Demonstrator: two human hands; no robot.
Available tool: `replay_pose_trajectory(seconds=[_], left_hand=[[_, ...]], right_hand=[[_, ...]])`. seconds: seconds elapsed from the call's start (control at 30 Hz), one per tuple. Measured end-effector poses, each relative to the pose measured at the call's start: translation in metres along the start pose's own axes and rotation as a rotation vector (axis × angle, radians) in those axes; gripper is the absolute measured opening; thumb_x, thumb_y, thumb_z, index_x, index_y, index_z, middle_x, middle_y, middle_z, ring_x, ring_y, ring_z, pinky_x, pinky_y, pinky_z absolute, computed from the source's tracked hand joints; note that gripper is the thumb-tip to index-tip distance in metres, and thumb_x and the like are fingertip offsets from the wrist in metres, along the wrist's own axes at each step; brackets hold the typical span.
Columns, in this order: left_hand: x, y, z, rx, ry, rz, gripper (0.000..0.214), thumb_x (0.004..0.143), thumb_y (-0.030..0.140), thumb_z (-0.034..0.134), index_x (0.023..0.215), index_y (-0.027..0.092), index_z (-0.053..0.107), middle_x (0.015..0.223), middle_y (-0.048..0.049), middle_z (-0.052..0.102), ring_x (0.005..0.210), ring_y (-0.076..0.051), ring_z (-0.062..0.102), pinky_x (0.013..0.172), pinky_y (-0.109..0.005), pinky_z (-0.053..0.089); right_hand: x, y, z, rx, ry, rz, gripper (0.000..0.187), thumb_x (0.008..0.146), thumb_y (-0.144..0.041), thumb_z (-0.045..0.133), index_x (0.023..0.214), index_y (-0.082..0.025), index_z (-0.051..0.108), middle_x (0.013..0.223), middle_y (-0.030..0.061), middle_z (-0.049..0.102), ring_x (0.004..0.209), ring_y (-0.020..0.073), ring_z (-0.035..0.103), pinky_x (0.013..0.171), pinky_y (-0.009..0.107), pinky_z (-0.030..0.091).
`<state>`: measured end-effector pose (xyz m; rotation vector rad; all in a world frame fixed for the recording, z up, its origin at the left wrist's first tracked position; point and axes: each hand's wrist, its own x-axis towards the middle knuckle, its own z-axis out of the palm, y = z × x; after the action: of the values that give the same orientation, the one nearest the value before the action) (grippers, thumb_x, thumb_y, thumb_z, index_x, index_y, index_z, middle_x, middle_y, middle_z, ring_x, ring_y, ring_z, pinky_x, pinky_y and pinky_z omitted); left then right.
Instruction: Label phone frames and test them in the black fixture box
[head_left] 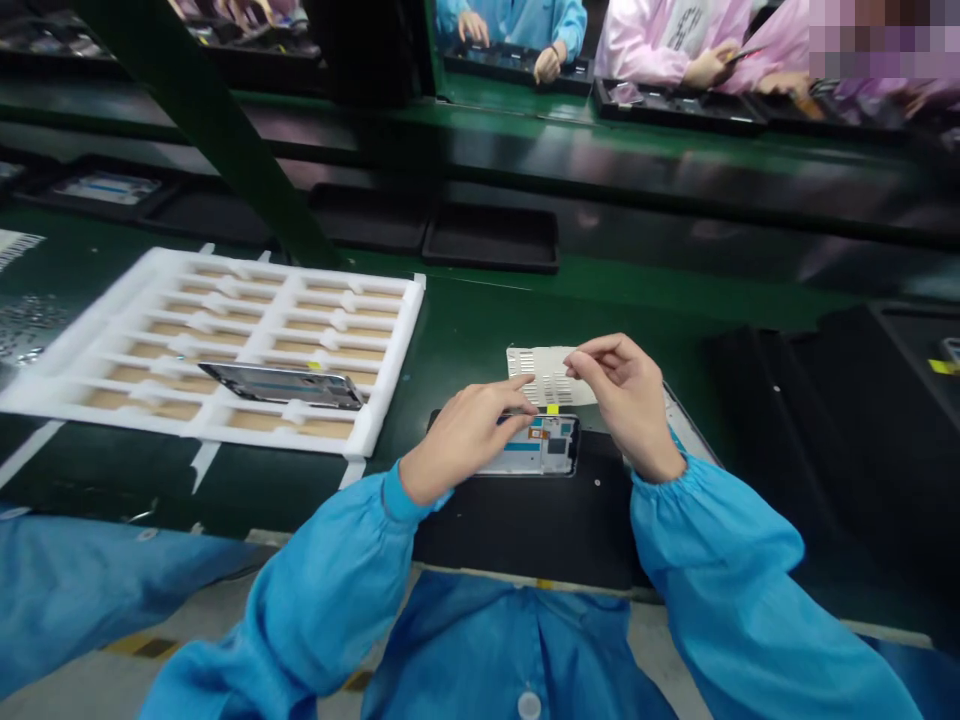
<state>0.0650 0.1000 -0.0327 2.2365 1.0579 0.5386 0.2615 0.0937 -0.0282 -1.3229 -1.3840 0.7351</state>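
A phone frame (532, 447) with a yellow tab on its upper edge lies on a black mat (525, 530) in front of me. My left hand (469, 435) reaches over its left part, fingers stretched out, with the fingertips by the near edge of a pale sticker sheet (551, 365). That sheet carries rows of small silvery strips and lies just beyond the frame. At its right side my right hand (622, 400) is closed in a pinch, thumb against forefinger. Whatever sits between those fingertips is too small to make out.
To the left is a white foam tray (409, 330) with slots, another phone frame (285, 385) standing tilted in it. Black trays (491, 238) line the back of the green bench. Dark stacked trays (810, 420) stand at right. Co-workers' hands (550, 65) work across the line.
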Motion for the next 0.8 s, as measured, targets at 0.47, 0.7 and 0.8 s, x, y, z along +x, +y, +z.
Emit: replay_pose_trajectory(seconds=[0.47, 0.7, 0.8], left_hand=[[-0.080, 0.022, 0.006, 0.168, 0.325, 0.234, 0.016, 0.097, 0.020, 0.057, 0.111, 0.018, 0.065, 0.107, -0.0030, 0.075, 0.091, -0.016, 0.073, 0.080, -0.028, 0.056], [-0.082, 0.024, 0.009, 0.120, 0.346, 0.261, 0.013, 0.095, 0.017, 0.059, 0.107, 0.017, 0.065, 0.103, -0.0014, 0.076, 0.089, -0.016, 0.073, 0.076, -0.028, 0.054], [-0.083, 0.023, 0.009, 0.114, 0.342, 0.270, 0.013, 0.095, 0.016, 0.059, 0.107, 0.017, 0.064, 0.102, -0.0015, 0.076, 0.089, -0.015, 0.073, 0.075, -0.027, 0.053]], right_hand=[[-0.073, -0.061, -0.016, -0.683, -0.490, -0.396, 0.013, 0.098, -0.019, 0.050, 0.105, -0.021, 0.060, 0.096, 0.0070, 0.069, 0.086, 0.0204, 0.064, 0.073, 0.034, 0.050], [-0.071, -0.070, -0.012, -0.775, -0.600, -0.329, 0.010, 0.098, -0.021, 0.049, 0.095, -0.021, 0.059, 0.084, 0.0059, 0.066, 0.073, 0.0192, 0.059, 0.061, 0.031, 0.042], [-0.073, -0.073, -0.011, -0.804, -0.602, -0.296, 0.007, 0.096, -0.018, 0.052, 0.093, -0.021, 0.058, 0.081, 0.0052, 0.064, 0.068, 0.0184, 0.057, 0.056, 0.030, 0.038]])
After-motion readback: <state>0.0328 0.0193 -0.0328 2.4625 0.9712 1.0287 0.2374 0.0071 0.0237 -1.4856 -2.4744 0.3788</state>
